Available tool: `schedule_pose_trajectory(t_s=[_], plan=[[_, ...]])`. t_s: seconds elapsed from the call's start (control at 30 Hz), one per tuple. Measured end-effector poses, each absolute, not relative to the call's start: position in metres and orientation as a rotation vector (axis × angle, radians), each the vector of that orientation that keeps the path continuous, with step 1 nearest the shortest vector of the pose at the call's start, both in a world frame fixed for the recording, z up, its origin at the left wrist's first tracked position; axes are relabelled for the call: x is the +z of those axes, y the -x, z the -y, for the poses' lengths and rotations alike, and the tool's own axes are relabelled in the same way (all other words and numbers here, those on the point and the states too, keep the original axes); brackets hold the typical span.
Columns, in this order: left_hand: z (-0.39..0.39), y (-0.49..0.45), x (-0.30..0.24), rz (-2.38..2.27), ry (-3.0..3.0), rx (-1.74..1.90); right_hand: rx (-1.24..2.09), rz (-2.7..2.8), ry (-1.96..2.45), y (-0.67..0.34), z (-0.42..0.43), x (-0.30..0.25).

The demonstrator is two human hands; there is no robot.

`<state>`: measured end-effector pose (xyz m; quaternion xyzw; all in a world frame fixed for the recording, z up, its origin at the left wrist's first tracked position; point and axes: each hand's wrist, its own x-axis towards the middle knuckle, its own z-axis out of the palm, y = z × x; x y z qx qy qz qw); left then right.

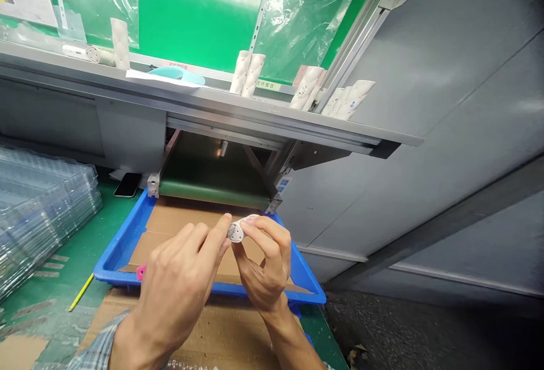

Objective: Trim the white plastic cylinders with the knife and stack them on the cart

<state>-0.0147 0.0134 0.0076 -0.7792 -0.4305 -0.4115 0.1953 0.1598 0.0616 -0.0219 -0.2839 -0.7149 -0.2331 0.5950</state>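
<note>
We have a small white cylindrical part (240, 229) up between our two hands, above the far half of a blue plastic tray (124, 233), with its round, holed end cap (235, 232) turned toward the left hand. Our right hand (266, 262) is narrow and closed on it, with the thumb and fingers (263, 234) pinching the barrel. Our left hand (176, 285) is curled, its thumb (221, 225) against the part near the cap, though we cannot tell whether it grips or only touches. We judge the part to be light and stiff, but its smooth surface could slip, so the barrel looks the safer place to hold, leaving the cap free; we cannot tell how fragile it is. The tray holds a cardboard liner (170, 217) and, near its left corner, a pink piece (141, 271). It sits on a larger cardboard sheet (221, 330) on a green mat (46, 296), with a yellow pencil (81, 292) beside its left edge. Beyond its far left corner lie a black phone (127, 185) and a stack of clear plastic trays (38, 217). Along the grey metal shelf (204, 103) overhead stand similar white textured cylinders (242, 72).
</note>
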Motion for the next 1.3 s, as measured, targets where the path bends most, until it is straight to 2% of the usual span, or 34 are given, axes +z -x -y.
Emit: schedule_pose_trajectory(t_s=[0.2, 0.47, 0.87, 1.07, 1.3], plan=[[-0.009, 0.012, 0.004, 1.26, 2.157, -1.15, -0.623, 1.651, 0.66, -0.159, -0.06, -0.02], [-0.013, 0.014, 0.004, 1.311, 2.29, -1.38, -0.585, 1.642, 0.669, -0.157, -0.058, -0.021], [-0.013, 0.018, 0.008, 1.303, 2.308, -1.277, -0.553, 1.642, 0.655, -0.157, -0.059, -0.021], [-0.014, 0.022, 0.009, 1.261, 2.175, -1.205, -0.467, 1.686, 0.678, -0.157, -0.058, -0.021], [-0.016, 0.031, 0.016, 1.272, 2.123, -1.382, -0.353, 1.676, 0.648, -0.154, -0.059, -0.02]])
